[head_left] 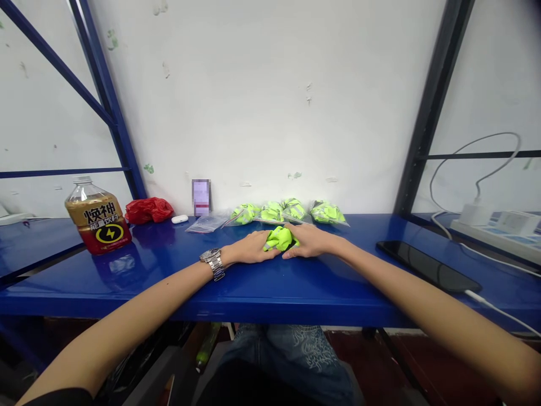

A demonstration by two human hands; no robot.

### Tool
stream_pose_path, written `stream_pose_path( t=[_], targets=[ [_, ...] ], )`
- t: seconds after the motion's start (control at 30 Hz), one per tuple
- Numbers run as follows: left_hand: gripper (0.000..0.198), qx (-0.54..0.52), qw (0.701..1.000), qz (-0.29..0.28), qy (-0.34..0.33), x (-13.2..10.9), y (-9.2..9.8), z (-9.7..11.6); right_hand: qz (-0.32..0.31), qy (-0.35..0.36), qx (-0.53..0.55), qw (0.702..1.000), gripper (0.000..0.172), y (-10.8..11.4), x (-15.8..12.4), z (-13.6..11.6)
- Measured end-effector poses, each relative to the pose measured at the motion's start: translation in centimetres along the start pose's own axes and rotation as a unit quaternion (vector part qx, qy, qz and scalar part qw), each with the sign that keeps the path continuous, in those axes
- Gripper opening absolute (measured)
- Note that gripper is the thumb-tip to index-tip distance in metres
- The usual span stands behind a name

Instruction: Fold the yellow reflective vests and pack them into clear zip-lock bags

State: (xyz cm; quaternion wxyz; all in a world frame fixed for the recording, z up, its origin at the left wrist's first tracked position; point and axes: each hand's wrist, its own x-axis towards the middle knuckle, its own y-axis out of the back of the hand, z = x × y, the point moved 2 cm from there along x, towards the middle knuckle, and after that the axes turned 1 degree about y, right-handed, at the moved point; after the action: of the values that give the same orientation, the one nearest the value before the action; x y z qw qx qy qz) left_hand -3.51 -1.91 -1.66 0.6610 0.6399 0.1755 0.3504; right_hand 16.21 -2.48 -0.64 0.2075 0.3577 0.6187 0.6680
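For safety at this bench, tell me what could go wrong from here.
The left hand is fairly near the drink bottle, which could get knocked over. The right forearm lies close to the phone, so its cable might snag and drag it. The loose reflective vest could catch on the wristwatch.

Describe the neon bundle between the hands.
On the blue metal shelf, four bagged neon-yellow bundles line up against the wall. In front of them, the loose neon-yellow bundle sits between the left hand and right hand, the only one unbagged.
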Motion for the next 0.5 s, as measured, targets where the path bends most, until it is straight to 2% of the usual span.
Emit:
stream_pose_path(
  t=[0.13, 0.3, 0.4, 0.5],
  targets=[
    [0.046, 0.026, 0.999, 0.021, -0.009, -0.2, -0.6, -0.1, 0.060, -0.011, 0.038, 0.997, 0.071, -0.3, 0.0, 0.6],
    [0.040, -0.054, 0.995, 0.084, -0.030, -0.4, -0.5, 0.7, 0.157, -0.073, 0.136, 0.975, 0.059, -0.6, -0.3, 0.5],
    [0.031, -0.137, 0.976, 0.170, -0.016, 0.2, 0.1, 1.3, 0.220, -0.111, 0.202, 0.948, 0.054, -0.7, -0.1, 0.1],
    [0.031, -0.243, 0.929, 0.277, 0.028, 1.5, 0.5, 1.9, 0.284, -0.142, 0.263, 0.911, 0.048, -0.6, 0.1, -0.3]
  ],
)
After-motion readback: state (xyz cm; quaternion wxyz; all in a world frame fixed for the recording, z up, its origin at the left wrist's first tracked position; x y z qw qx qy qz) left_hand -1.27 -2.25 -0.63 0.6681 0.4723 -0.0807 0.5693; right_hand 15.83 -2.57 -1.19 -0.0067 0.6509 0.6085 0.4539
